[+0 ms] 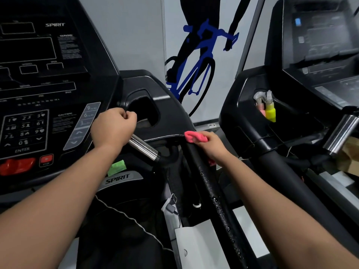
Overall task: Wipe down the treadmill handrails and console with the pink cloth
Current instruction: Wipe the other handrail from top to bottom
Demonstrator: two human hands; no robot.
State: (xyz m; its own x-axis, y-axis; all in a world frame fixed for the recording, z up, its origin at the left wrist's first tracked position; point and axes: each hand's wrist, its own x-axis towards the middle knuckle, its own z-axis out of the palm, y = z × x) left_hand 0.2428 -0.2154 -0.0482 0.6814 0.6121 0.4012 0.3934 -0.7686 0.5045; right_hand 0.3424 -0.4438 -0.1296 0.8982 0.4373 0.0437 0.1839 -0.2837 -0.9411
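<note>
My right hand [210, 145] grips the bunched pink cloth [192, 137] and presses it on the top of the black right handrail [213, 193], where the rail meets the console. Wet drops show on the rail below the hand. My left hand [113, 126] is curled in a fist over the chrome pulse grip [144, 148], next to the console's cup pocket [144, 111]; nothing shows in its fingers. The black console [48, 78] with its keypad fills the left side.
A second treadmill [303, 105] stands close on the right, with pink and yellow spray bottles [269, 110] in its cup pocket. A red safety key [16, 166] and stop button sit at the console's lower left. A wall with a cyclist mural is behind.
</note>
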